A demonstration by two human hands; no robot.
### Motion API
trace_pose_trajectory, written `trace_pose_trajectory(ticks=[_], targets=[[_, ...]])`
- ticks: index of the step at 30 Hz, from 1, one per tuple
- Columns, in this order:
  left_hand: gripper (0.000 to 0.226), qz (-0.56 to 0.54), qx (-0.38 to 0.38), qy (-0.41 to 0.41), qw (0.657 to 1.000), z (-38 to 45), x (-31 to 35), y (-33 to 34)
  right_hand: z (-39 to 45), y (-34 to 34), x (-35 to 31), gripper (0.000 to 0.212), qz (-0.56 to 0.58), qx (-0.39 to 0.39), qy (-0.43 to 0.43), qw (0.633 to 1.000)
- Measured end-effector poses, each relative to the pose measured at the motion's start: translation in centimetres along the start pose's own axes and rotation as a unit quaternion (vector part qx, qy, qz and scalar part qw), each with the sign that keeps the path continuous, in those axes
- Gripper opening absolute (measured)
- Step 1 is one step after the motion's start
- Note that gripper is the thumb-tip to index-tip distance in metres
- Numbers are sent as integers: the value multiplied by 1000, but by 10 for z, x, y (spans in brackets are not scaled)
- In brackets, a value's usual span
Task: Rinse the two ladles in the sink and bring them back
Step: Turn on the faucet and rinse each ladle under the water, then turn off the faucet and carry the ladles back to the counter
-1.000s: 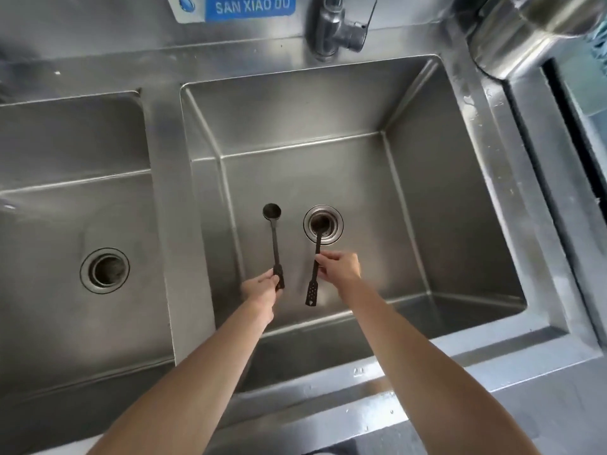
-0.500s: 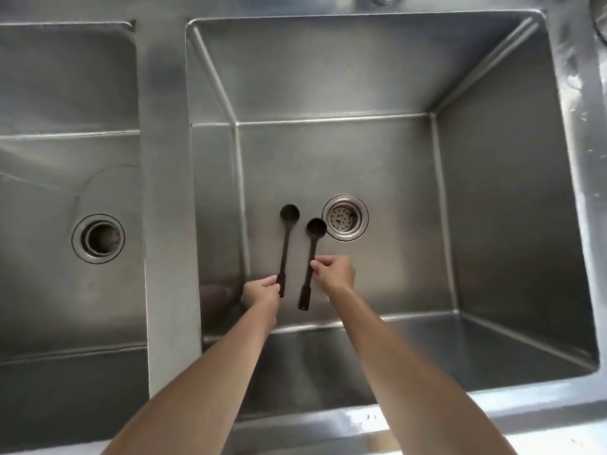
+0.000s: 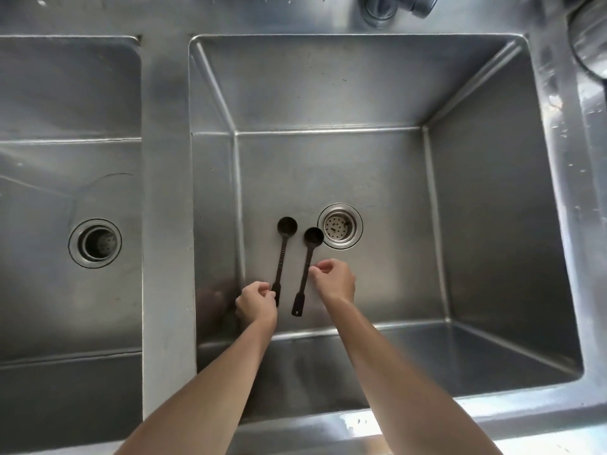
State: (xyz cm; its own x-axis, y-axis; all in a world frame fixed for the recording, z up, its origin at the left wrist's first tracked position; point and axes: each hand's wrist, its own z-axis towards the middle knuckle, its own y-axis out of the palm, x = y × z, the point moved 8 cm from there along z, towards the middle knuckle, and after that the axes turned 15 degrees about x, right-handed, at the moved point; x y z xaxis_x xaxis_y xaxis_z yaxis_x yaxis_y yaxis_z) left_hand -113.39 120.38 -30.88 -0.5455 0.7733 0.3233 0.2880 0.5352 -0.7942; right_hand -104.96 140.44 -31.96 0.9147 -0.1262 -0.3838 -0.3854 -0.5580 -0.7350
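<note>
Two small black ladles are in the right sink basin (image 3: 476, 192), bowls pointing away from me. The left ladle (image 3: 282, 254) has its bowl left of the drain strainer (image 3: 340, 225). My left hand (image 3: 258, 302) pinches the near end of its handle. The right ladle (image 3: 308, 254) has its bowl right beside the strainer's rim. My right hand (image 3: 335, 280) pinches the middle of its handle from the right, and the handle's end sticks out free below. I cannot tell whether the ladles rest on the basin floor or hang just above it.
A second basin (image 3: 65, 142) with its own drain (image 3: 95, 243) lies to the left, behind a broad steel divider (image 3: 166, 192). The faucet base (image 3: 391, 6) stands at the back rim. A round metal vessel (image 3: 591, 37) sits at the far right corner.
One second ago the right ladle's bowl lay over the drain; it now sits just left of it. Both hands keep their grips, and since half a second ago only the view shifted.
</note>
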Motion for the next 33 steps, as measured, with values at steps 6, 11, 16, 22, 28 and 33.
trace_pose_trajectory(ticks=[6, 11, 16, 22, 28, 33], targets=[[35, 12, -50, 220, 974, -45, 78, -40, -33, -66, -45, 24, 10, 34, -63, 997], [30, 1, -68, 436, 897, -96, 158, -103, -78, -124, -104, 40, 11, 74, -133, 988], [48, 12, 19, 547, 837, -100, 199, -199, -139, -165, -184, 51, 42, 134, -281, 949], [55, 41, 81, 547, 832, -35, 197, -309, -205, -152, -262, 61, 54, 142, -375, 915], [61, 89, 108, 526, 839, 44, 169, -385, -268, -101, -324, 64, 69, 118, -418, 898], [61, 62, 125, 509, 849, 100, 151, -433, -308, -43, -365, 65, 77, 92, -427, 896]])
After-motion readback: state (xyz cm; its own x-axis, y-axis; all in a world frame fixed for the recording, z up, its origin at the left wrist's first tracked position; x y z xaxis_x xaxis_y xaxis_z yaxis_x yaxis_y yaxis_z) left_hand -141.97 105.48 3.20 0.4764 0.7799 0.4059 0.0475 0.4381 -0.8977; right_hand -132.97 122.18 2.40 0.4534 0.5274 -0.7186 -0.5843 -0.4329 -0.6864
